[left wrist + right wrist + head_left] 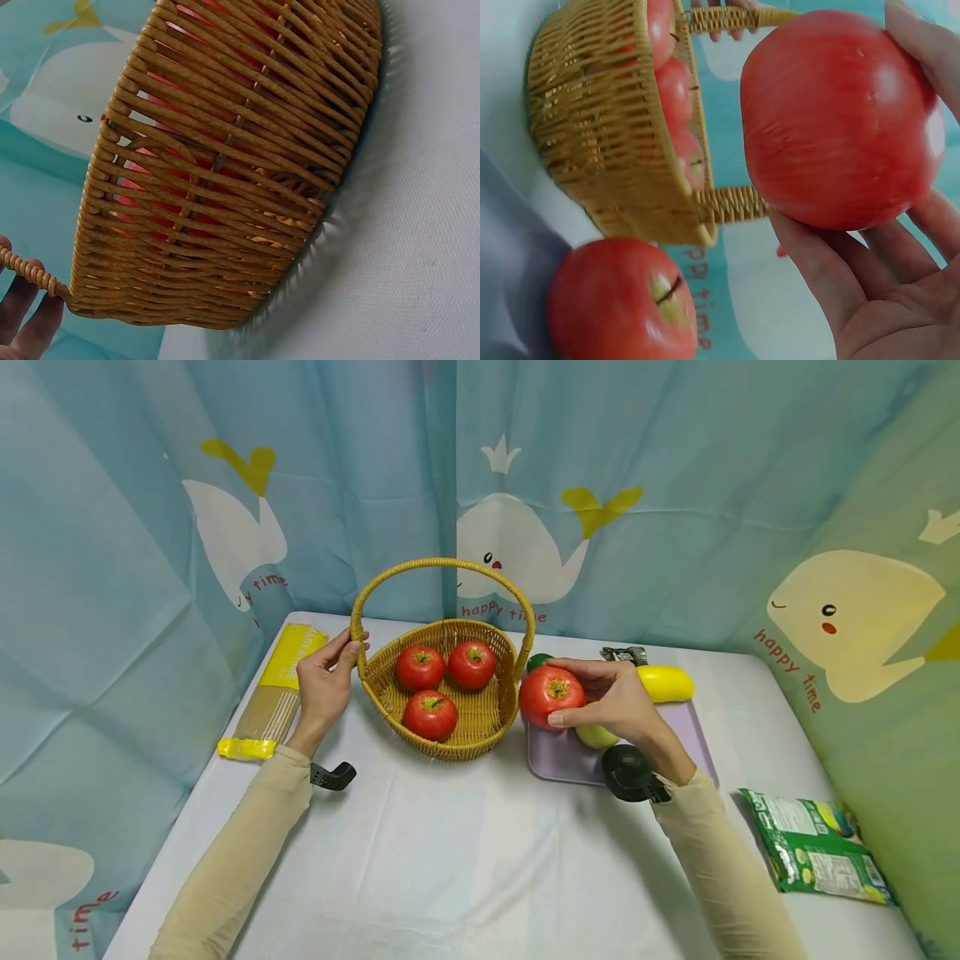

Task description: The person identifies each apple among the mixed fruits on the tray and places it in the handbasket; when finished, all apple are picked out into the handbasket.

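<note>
My left hand [326, 681] grips the base of the arched handle [442, 562] of a woven yellow-brown basket [390, 714]. Fingertips [41, 319] curl round that handle in the left wrist view. Three red apples, one of them the front apple [430, 716], lie inside the basket. To its right, my right hand [611, 697] holds another red apple [840, 120] between thumb and fingers, beside the rim and above a lavender tray [558, 767]. A further apple [622, 300] lies below the held one in the right wrist view; the head view hides it.
On the tray are a yellow elongated item [666, 683], a pale green round one [597, 737] and a dark green one [538, 661], partly covered. A yellow noodle packet [273, 693] lies at left, a green snack packet [817, 843] at right. Printed curtains [405, 460] enclose the white table.
</note>
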`<state>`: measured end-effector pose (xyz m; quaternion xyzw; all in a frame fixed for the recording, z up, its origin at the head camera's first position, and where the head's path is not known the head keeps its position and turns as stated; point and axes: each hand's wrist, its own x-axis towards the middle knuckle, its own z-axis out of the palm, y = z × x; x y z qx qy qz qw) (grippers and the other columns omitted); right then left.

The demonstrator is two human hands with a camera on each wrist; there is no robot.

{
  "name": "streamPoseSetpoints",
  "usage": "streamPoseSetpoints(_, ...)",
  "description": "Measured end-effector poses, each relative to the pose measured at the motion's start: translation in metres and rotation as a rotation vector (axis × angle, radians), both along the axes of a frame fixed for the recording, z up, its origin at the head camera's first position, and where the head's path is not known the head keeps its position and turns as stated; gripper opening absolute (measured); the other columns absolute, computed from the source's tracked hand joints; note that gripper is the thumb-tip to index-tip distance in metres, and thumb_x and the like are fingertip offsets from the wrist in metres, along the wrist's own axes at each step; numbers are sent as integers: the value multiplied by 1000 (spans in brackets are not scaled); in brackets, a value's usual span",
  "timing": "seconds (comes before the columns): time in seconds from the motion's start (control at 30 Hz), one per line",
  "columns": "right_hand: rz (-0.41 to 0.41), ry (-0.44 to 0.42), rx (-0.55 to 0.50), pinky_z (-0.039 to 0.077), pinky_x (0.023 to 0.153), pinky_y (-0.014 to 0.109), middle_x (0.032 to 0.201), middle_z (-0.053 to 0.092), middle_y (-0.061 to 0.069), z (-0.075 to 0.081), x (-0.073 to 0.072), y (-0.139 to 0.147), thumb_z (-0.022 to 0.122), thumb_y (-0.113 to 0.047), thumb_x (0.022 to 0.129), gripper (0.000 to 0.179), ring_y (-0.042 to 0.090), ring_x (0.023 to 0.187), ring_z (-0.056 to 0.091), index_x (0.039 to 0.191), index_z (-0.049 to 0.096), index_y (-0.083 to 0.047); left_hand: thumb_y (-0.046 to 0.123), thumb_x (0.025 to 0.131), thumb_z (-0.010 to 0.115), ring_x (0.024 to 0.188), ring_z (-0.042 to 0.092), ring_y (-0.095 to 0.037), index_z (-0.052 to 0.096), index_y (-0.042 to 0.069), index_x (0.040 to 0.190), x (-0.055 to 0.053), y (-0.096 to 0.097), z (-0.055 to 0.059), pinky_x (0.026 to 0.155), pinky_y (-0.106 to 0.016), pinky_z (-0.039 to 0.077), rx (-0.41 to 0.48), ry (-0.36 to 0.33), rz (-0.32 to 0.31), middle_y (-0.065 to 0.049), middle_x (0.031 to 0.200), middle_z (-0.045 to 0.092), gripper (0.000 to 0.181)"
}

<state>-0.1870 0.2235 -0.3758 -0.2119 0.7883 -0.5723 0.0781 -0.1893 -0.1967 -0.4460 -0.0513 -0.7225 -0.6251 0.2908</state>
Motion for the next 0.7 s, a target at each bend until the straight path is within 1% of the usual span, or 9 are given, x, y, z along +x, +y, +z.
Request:
streamPoseSetpoints(0.17, 42, 4, 32, 64, 93, 28, 130, 77, 4, -3, -5, -14, 99, -6, 71, 72, 17, 108, 76, 137, 73, -10, 4, 104, 66, 98, 73, 4, 71, -1, 136, -2, -2, -2, 86, -11, 59, 12, -9, -10, -24, 123, 76, 32)
streamPoseSetpoints(0.33, 53, -2, 59, 63, 94, 28, 133, 75, 7, -3, -7, -28, 100, -11, 70, 72, 17, 112, 75, 137, 73, -15, 2, 105, 65, 98, 73, 4, 69, -5, 136, -1, -1, -2, 87, -11, 59, 11, -14, -4, -28, 123, 74, 33)
streamPoseSetpoints(0.43, 55, -24, 55, 63, 97, 28, 135, 74, 5, -2, -8, -38, 101, -13, 70, 73, 17, 115, 73, 137, 73, -17, 0, 105, 63, 98, 73, 4, 66, -9, 136, 5, 3, 7, 87, -11, 59, 5, -10, -4, -34, 123, 72, 33)
streamPoseSetpoints(0.57, 63, -50, 27, 62, 98, 29, 133, 74, 6, -1, -12, -51, 100, -11, 71, 71, 20, 116, 72, 137, 73, -15, -2, 105, 62, 98, 73, 4, 65, -12, 136, 15, 8, 22, 87, -11, 59, 0, -15, -6, -36, 123, 71, 33)
streamPoseSetpoints(0.6, 63, -51, 30, 62, 98, 29, 132, 75, 6, 0, -13, -53, 100, -12, 71, 71, 20, 115, 73, 136, 73, -15, -1, 105, 62, 98, 72, 4, 65, -11, 136, 14, 8, 21, 88, -11, 59, 0, -14, -7, -35, 123, 71, 33)
streamPoseSetpoints(0.7, 65, -52, 54, 63, 97, 31, 130, 76, 5, 1, -16, -59, 100, -16, 71, 70, 21, 114, 73, 136, 73, -18, -2, 105, 63, 98, 73, 4, 66, -10, 136, 7, 4, 11, 88, -12, 59, 6, -15, -2, -34, 123, 72, 33)
